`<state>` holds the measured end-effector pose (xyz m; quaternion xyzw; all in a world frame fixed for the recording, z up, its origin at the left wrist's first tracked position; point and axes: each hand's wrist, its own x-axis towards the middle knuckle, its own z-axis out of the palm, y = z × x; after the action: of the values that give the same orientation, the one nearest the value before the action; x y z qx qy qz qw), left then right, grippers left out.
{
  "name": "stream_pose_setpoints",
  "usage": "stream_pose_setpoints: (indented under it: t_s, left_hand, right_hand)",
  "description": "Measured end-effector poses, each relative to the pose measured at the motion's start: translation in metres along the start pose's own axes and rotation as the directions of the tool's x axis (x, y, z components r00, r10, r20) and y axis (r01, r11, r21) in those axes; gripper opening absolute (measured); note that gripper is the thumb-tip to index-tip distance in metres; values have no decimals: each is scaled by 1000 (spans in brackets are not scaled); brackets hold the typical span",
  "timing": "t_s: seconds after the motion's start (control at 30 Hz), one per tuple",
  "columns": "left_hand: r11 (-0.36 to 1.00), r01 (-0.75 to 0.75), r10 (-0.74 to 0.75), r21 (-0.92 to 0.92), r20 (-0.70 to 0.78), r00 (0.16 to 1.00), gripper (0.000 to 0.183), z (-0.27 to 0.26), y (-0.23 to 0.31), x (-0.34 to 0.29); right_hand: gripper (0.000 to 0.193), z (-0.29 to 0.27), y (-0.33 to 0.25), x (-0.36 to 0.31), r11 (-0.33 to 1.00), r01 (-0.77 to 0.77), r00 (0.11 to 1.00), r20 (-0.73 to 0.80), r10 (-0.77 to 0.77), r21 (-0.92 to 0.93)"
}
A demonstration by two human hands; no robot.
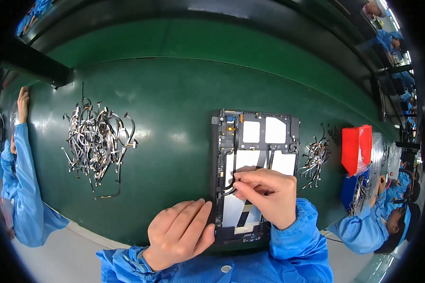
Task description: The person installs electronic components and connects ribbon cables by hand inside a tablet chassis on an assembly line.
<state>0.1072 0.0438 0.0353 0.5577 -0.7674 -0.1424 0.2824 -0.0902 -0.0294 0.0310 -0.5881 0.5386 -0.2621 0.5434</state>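
Observation:
An opened, black-framed device chassis (258, 145) with white and silver panels lies on the green table in front of me. My right hand (269, 193) is over its middle, thumb and forefinger pinched on a thin black cable (228, 193) near the chassis's left side. The cable's end between the fingertips is hidden. My left hand (179, 231) rests beside the lower left corner of the chassis, fingers extended and slightly bent, with nothing held. Its fingertips are close to the frame's edge.
A large heap of short black-and-silver cables (97, 146) lies to the left. Right of the chassis is a smaller cable heap (316, 158), then a red bin (356, 148) and a blue bin (348, 191). Co-workers in blue sleeves sit at both sides.

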Motion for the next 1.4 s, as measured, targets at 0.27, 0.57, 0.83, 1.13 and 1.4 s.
stream_pose_setpoints:
  t_s: [0.27,0.57,0.83,1.13,1.4]
  left_hand:
    - [995,-101,100,17,53,994,27,17,-6,3]
    - [916,-269,252,297,96,963,24,23,-8,9]
    - [917,-282,255,281,128,958,21,16,-2,8]
    - [892,-355,340,281,102,935,16,43,11,11]
    - [877,-365,337,314,140,931,15,43,13,10]
  right_hand:
    - [17,4,3,0,997,73,996,-47,-74,-37]
    - [15,3,1,2,992,105,994,-28,-107,-70]
    - [13,2,4,2,994,97,995,-24,-98,-48]
    - [16,1,2,2,988,126,990,-54,-131,-86]
    - [20,-3,4,7,944,194,969,-99,-227,-269]
